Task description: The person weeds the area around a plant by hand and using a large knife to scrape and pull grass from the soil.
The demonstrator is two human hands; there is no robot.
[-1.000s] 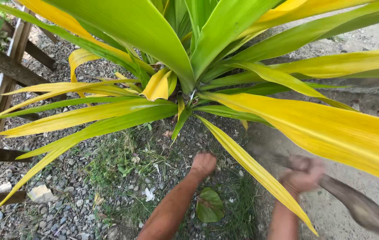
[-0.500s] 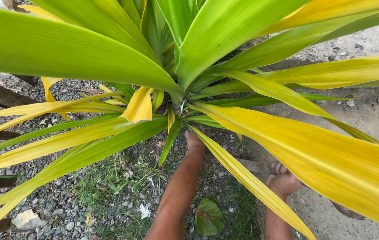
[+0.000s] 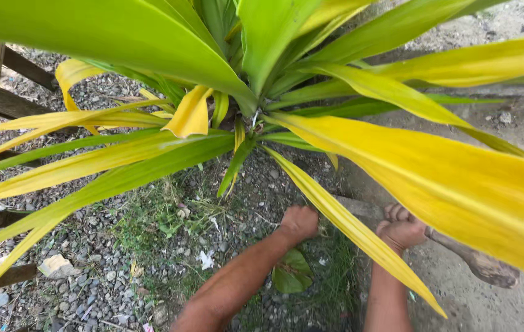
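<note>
Gravel ground surrounds a yellow-green plant. Left hand is clenched in weeds just below its fingers; right hand grips a dirty tool. Most weeds remain.

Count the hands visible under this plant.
2. The left hand, fisted, is down by the gravel below the leaves; the right hand grips a dirty tool handle beside a yellow leaf.
</note>
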